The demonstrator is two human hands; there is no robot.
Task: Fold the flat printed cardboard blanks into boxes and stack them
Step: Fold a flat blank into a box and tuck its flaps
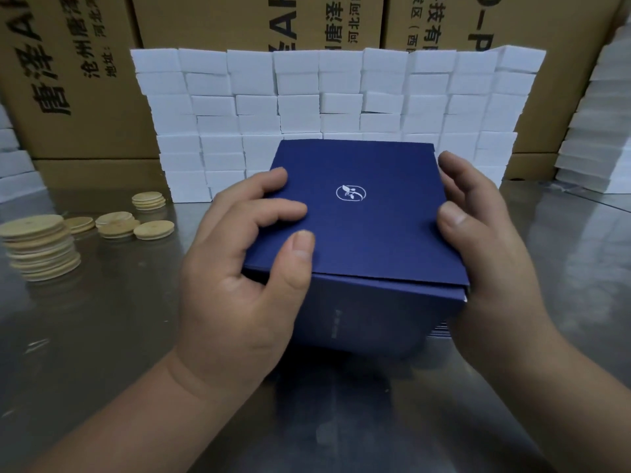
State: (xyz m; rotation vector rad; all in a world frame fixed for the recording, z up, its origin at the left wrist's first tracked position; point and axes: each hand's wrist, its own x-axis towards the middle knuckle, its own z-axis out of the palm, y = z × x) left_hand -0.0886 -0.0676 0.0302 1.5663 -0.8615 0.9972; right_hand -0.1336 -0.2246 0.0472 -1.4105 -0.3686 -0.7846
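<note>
1. White boxes (324, 107) and brown cartons (85, 97) are lining the steel worktop's (102, 336) back.
2. I am watching the blue box (358, 227) at mid-worktop.
3. Left grip (239, 278) and right grip (488, 254) are clasping its sides, thumbs on its lid.

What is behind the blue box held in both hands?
A wall of stacked white blocks, with brown printed cartons behind it. The blue box, left hand and right hand cover the wall's lower middle.
</note>
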